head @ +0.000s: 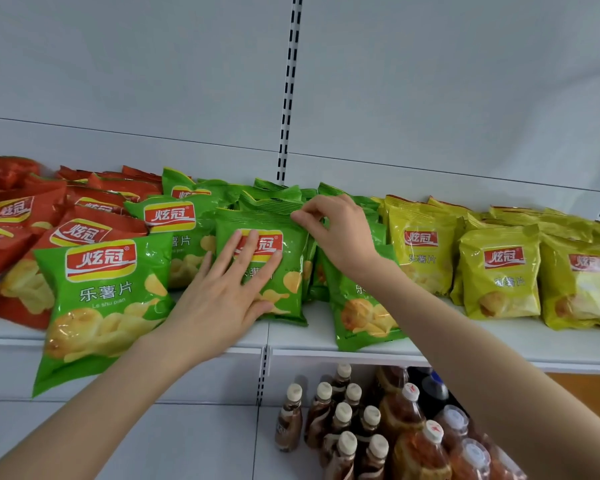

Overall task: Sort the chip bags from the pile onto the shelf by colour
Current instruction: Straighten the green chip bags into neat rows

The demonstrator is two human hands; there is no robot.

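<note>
Green is the colour in hand: the person is working at the middle of the shelf point(499, 344), where the green group is lying between the red bags point(25, 216) on the left and the yellow bags point(499, 271) on the right. The left hand point(219, 296) is lying flat, its straight fingers point(253, 247) spread, and is pressing on the front of one green bag point(293, 271), which is leaning against other green ones behind it. The right hand point(333, 230) is pinching the top seam of this same bag between thumb and forefinger. So the bag is standing on the shelf, inside the green group, with both hands touching it.

I am judging that the step is the straightening of this bag in its row, and that the sorting is far along, because three colour groups are already showing. No unsorted pile is appearing in view. Next, the hands should be letting go gently, so that the bag is not tipping forward. A second green bag point(97, 299), nearer the camera, is hanging over the front edge of the shelf and overlapping the red group; it is probably needing a push back. Some bottles point(361, 427) are standing below.
</note>
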